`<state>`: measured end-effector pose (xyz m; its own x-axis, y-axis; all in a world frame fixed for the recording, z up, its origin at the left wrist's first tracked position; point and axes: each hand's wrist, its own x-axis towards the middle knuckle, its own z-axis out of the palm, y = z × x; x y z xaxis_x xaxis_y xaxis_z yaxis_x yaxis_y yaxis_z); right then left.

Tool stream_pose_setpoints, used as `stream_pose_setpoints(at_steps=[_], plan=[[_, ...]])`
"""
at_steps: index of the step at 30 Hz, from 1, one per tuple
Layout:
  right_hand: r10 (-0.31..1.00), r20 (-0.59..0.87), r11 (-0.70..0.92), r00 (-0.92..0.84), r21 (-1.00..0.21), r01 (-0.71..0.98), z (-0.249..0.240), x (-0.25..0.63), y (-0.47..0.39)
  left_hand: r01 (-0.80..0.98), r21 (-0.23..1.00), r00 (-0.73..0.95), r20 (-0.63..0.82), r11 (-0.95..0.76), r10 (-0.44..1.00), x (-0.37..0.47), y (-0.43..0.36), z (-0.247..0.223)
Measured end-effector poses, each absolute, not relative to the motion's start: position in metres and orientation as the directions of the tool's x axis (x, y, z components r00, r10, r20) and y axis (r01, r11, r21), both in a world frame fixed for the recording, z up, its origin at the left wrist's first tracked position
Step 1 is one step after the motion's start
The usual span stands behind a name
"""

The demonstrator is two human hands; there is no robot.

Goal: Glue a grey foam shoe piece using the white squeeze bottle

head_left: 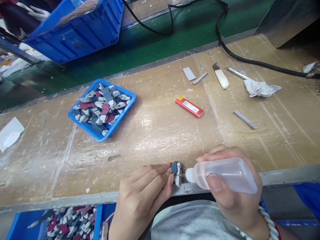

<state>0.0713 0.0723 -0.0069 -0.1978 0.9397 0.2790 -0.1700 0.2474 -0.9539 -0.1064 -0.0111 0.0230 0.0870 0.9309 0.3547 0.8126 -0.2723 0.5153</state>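
My left hand (142,196) pinches a small grey and white piece (176,171) at the near edge of the wooden bench (155,126). My right hand (232,196) grips a clear squeeze bottle (222,175) lying sideways, its thin nozzle tip touching the small piece. A small blue tray (130,100) on the bench to the upper left is heaped with several similar grey, white and dark red pieces.
A red box (189,106) lies mid-bench. Farther back are metal strips (245,119), a wrapped blade (221,76), a crumpled tissue (260,88) and a black cable (250,61). A large blue crate (80,30) stands at upper left; another blue bin (22,226) of pieces sits below the bench edge.
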Motion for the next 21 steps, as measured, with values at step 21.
stream_pose_setpoints(at_steps=[21], plan=[[0.755, 0.603, 0.609, -0.256, -0.791, -0.066, -0.004, 0.076, 0.071, 0.788, 0.575, 0.027, 0.324, -0.219, 0.946, -0.102, -0.011, 0.022]])
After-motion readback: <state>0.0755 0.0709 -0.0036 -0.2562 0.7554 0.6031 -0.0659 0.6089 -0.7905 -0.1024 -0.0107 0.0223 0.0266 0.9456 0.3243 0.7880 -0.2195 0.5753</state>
